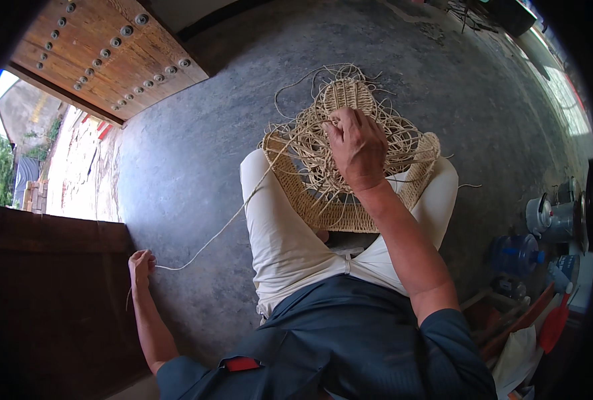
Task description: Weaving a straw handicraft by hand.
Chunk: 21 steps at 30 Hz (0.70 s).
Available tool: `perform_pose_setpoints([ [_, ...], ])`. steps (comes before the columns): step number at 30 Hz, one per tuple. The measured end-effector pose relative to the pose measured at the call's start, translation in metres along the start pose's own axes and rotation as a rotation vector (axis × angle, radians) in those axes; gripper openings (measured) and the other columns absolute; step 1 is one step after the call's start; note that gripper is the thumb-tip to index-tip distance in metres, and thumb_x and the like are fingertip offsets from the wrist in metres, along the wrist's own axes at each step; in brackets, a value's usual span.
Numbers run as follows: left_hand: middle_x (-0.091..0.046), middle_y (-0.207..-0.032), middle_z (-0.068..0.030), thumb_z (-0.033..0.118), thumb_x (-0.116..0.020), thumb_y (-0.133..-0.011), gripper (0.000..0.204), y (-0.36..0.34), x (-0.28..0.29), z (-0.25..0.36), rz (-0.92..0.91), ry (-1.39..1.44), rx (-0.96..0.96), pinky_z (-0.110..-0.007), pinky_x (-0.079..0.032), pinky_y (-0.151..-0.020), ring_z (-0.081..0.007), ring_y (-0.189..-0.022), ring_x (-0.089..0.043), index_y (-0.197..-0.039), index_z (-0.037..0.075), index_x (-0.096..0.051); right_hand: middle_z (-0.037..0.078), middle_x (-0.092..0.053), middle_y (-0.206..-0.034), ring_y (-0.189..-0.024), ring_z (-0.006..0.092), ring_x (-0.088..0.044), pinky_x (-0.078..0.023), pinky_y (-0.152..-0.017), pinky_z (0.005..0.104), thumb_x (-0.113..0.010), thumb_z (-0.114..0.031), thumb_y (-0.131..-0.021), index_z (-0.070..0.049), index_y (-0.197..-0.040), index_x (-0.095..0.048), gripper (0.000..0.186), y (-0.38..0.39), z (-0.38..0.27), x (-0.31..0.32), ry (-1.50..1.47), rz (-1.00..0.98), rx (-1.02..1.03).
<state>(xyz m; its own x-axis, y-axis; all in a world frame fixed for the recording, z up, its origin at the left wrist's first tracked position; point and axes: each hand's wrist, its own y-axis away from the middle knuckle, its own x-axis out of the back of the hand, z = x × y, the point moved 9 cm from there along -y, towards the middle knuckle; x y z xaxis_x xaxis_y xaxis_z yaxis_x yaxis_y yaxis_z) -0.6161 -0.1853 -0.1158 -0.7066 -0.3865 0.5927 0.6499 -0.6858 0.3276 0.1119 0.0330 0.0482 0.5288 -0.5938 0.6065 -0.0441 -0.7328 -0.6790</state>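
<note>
Between my knees rests a half-woven straw-coloured piece (330, 218), its woven band curving round a tangle of loose cord ends (310, 157). A rounded woven part (350, 97) stands at its far end. My right hand (360, 143) is closed over the tangle, its fingertips pinching a strand of cord. Far out to the left, my left hand (142, 267) is closed on a long cord (220, 230). That cord runs from the hand up over my left knee to the woven piece, and a short tail hangs below the hand.
Studded wooden door (110, 57) at the upper left, with a bright opening beside it. A dark wooden panel (50, 293) stands at the lower left. Along the right are a blue water jug (513, 255), a metal pot (560, 220) and a red plastic thing (554, 323). The floor (196, 147) is grey concrete.
</note>
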Motion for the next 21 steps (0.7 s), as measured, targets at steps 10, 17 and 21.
perform_pose_setpoints([
  [10, -0.078, -0.114, -0.0118, 0.021, -0.069, -0.109, 0.042, 0.248, -0.387, 0.332, -0.879, 0.334, -0.492, -0.027, -0.058, -0.066, -0.0112, -0.076, -0.069, -0.143, -0.004, -0.066, 0.003, -0.067, -0.102, -0.094, 0.0259, -0.069, -0.055, -0.086, 0.0414, -0.084, -0.017, -0.091, -0.017, -0.106, -0.077, 0.017, 0.015, -0.006, -0.003, 0.014, 0.071, 0.11],
  [17, -0.074, -0.13, -0.0207, 0.012, -0.069, -0.106, 0.064, 0.233, -0.435, 0.431, -0.713, 0.441, -0.682, -0.029, -0.059, -0.057, -0.0149, -0.071, -0.071, -0.159, -0.012, -0.042, 0.005, -0.069, -0.108, -0.096, 0.0277, -0.067, -0.052, -0.089, 0.0431, -0.074, -0.01, -0.095, -0.01, -0.104, -0.072, 0.009, 0.021, -0.011, -0.001, -0.033, 0.019, 0.158],
  [21, -0.076, -0.12, -0.025, 0.009, -0.069, -0.103, 0.071, 0.225, -0.455, 0.452, -0.743, 0.447, -0.752, -0.03, -0.055, -0.049, -0.019, -0.066, -0.073, -0.161, -0.01, -0.034, 0.005, -0.072, -0.097, -0.09, 0.0284, -0.067, -0.051, -0.084, 0.0433, -0.073, -0.009, -0.095, -0.011, -0.101, -0.067, 0.008, 0.019, -0.005, -0.006, -0.033, -0.056, 0.131],
])
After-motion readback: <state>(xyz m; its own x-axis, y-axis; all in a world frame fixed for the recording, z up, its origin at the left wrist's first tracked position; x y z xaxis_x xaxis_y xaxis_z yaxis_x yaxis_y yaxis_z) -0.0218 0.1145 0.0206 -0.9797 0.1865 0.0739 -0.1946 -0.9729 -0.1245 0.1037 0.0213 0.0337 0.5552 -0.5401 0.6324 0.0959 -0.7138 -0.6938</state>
